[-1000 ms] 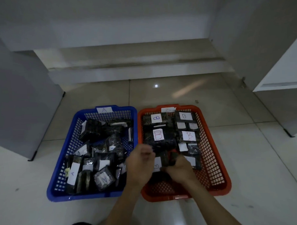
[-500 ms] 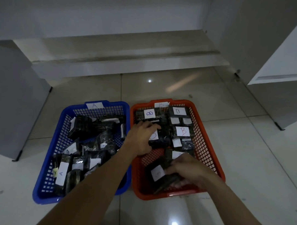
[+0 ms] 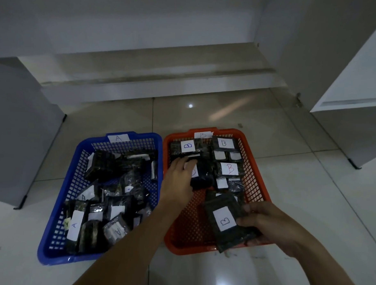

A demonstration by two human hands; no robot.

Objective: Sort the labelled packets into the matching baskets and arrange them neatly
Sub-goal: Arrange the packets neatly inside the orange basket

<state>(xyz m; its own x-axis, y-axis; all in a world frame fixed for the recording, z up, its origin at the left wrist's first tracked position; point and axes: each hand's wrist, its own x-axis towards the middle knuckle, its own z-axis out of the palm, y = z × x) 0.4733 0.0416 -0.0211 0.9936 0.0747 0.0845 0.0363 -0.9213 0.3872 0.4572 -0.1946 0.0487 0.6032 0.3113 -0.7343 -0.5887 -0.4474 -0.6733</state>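
Right hand (image 3: 271,226) has its fingers (image 3: 247,221) curled round a dark packet (image 3: 227,220) with a white B label, thumb on top, holding it over the near right part of the orange basket (image 3: 257,187). The packet sits tilted, its near corner sticking out past the basket's near rim. Left hand (image 3: 179,180) is reaching into the far left part of the same basket, fingers fairly straight and resting on a dark bundle (image 3: 203,177) there, not really gripping anything as far as I can see. Beyond it are more B packets (image 3: 230,168) lined up in rows toward the far edge, plus a B tag (image 3: 202,134) on the far rim. Right next to it, touching along the side, is the blue basket (image 3: 63,204) with an A tag (image 3: 118,137) on its far rim and a messy heap of A packets (image 3: 74,224) inside. Both baskets sit on the glossy tiled floor (image 3: 308,200), with white cabinets (image 3: 355,88) at either side and a low step (image 3: 153,81) behind.
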